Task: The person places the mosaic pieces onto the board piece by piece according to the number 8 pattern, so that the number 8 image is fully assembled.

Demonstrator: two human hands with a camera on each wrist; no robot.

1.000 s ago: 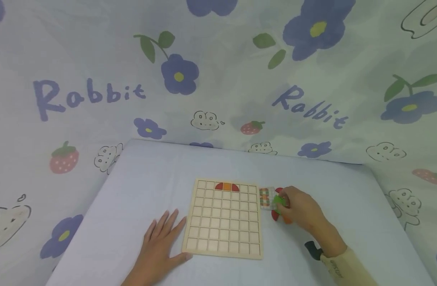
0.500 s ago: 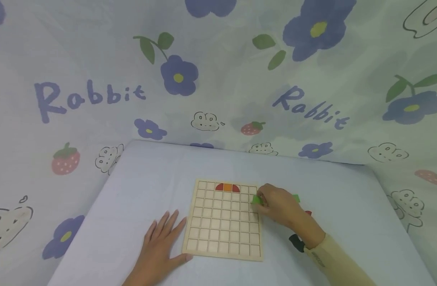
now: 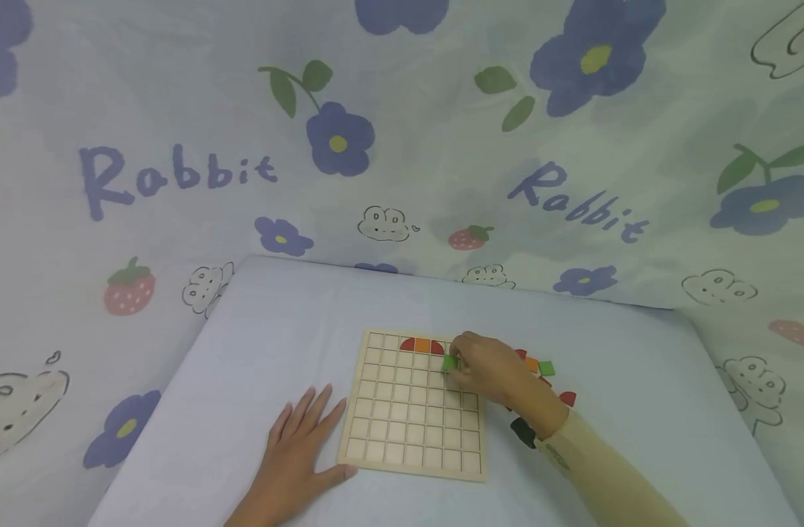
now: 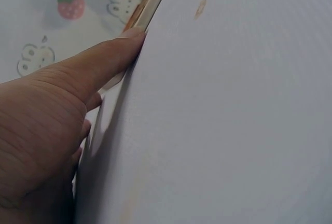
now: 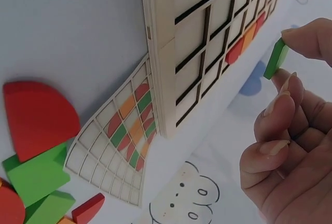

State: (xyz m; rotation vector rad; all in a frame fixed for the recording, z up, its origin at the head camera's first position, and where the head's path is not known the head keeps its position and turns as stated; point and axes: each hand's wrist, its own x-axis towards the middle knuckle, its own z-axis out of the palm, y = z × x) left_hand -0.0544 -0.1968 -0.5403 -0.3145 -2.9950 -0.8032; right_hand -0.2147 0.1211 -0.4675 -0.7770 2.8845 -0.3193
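My right hand (image 3: 497, 369) pinches a green square tile (image 3: 450, 363) between thumb and finger, above the upper right part of the wooden grid board (image 3: 395, 410). In the right wrist view, the green tile (image 5: 276, 59) is held clear of the board, its thin edge showing. Along the board's far row sit a red quarter-round (image 3: 407, 345), an orange square (image 3: 423, 345) and another red quarter-round (image 3: 437, 348). My left hand (image 3: 296, 454) lies flat with fingers spread at the board's left side. Its thumb (image 4: 111, 58) touches the board's edge in the left wrist view.
Right of the board lie several loose pieces, among them a green tile (image 3: 546, 368) and a red quarter-round (image 3: 568, 399). A pattern card (image 5: 104, 154) lies beside the board's edge. Behind the white table (image 3: 296, 307) hangs a printed cloth (image 3: 415, 132).
My right hand has lifted the green tile from the loose pieces and carried it left over the board. The left hand has stayed in place at the board.
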